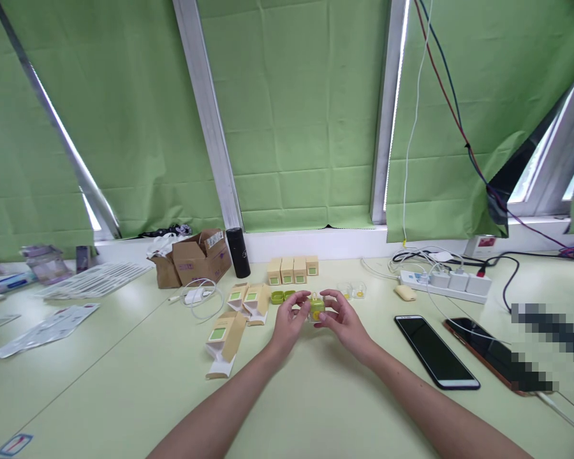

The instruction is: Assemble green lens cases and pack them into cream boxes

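My left hand (289, 319) and my right hand (342, 319) meet over the pale green table, fingers pinched on a small green and yellow case (316, 308) held between them. Just behind it lie two small green lids (282, 296) and two clear little cups (353, 292) with yellow bits inside. A row of several closed tan boxes (293, 270) stands further back. Opened tan boxes (249, 298) lie to the left of my hands, and another open box (224, 341) lies nearer to me.
Two phones (435, 350) (492, 357) lie at the right, behind them a white power strip (444, 282) with cables. A black bottle (238, 252), a torn cardboard box (196, 256) and a white charger (197, 296) sit at the back left. Papers (48, 326) lie far left.
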A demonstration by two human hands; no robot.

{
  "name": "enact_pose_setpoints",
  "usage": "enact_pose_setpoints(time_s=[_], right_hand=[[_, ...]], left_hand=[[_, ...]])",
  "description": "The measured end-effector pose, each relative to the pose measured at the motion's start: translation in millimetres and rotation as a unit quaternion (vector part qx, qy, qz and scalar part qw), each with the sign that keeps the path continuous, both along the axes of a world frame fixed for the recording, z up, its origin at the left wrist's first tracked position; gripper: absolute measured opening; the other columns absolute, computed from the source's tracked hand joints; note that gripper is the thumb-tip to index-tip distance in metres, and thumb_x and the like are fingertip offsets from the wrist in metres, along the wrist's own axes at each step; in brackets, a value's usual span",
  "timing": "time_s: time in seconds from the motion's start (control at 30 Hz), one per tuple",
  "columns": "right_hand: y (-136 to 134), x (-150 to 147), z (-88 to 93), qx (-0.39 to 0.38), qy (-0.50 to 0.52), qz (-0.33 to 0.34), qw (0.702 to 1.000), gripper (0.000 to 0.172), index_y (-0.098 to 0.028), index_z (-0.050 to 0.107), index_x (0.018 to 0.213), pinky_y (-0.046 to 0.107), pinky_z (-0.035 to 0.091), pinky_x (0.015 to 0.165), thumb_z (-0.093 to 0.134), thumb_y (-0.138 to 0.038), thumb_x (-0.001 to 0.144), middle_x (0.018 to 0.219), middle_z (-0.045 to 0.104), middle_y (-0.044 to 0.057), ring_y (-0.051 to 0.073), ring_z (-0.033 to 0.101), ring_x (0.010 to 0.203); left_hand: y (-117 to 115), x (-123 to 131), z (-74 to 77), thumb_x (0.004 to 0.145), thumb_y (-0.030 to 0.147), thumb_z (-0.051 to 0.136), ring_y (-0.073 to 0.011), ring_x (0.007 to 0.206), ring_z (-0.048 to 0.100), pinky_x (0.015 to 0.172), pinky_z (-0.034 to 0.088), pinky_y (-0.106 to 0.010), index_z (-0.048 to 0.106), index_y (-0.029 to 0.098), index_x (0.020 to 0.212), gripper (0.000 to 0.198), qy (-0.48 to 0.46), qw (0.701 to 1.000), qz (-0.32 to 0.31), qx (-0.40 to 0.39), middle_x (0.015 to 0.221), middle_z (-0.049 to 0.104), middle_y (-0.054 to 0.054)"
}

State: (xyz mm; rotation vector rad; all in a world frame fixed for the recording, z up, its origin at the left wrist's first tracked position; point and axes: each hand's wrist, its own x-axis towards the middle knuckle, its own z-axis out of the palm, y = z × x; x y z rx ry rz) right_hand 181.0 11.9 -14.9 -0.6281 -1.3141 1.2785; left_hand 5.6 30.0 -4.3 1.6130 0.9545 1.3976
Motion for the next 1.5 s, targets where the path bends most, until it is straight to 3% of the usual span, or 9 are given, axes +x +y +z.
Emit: enact_pose_setpoints(time_s=[0.47,0.83,1.0,1.17,1.5], right_hand=[[2,1,-0.1,0.013,-0.005,-0.025,1.0,0.041,-0.031,0.056,0.119,0.043,0.061,0.089,0.076,-0.047,0.088,0.118,0.063,0.004,0.02,0.07,0.095],[3,2,6.1,0.03,0.011,-0.038,0.999,0.038,-0.027,0.063,0.108,0.043,0.062,0.083,0.079,-0.051,0.083,0.106,0.07,0.005,0.023,0.071,0.093],[1,0,7.7,-0.013,0.086,-0.001,0.996,0.043,-0.029,0.062,0.114,0.045,0.06,0.087,0.081,-0.052,0.083,0.105,0.074,0.005,0.025,0.073,0.094],[5,2,3.7,-0.088,0.178,0.043,0.979,0.049,-0.028,0.059,0.118,0.041,0.058,0.078,0.082,-0.049,0.081,0.104,0.078,0.008,0.027,0.076,0.088],[16,6,-12.1,-0.151,0.237,0.053,0.958,0.027,-0.027,0.059,0.109,0.039,0.056,0.07,0.073,-0.033,0.087,0.098,0.08,0.008,0.028,0.078,0.082]], left_hand=[[-8,1,0.6,0.086,0.043,0.074,-0.0257,0.111,0.062,0.085,0.048,-0.034,0.066,0.025,0.12,0.039,0.078,0.995,0.006,0.057,0.122,0.069,-0.011],[-7,2,-2.0,0.089,0.043,0.073,-0.0239,0.109,0.062,0.088,0.05,-0.036,0.067,0.025,0.123,0.039,0.104,0.989,0.042,0.091,0.12,0.067,-0.01],[-7,2,-4.4,0.089,0.041,0.074,-0.0233,0.109,0.061,0.091,0.05,-0.037,0.061,0.027,0.133,0.049,0.107,0.987,0.061,0.106,0.116,0.066,-0.009],[-10,3,-3.0,0.094,0.038,0.067,-0.0227,0.109,0.064,0.094,0.05,-0.039,0.058,0.025,0.133,0.042,0.076,0.989,0.035,0.123,0.115,0.067,-0.009],[-11,4,-5.0,0.097,0.033,0.064,-0.0223,0.111,0.066,0.097,0.05,-0.039,0.058,0.024,0.131,0.036,0.082,0.987,0.006,0.136,0.117,0.071,-0.01]])
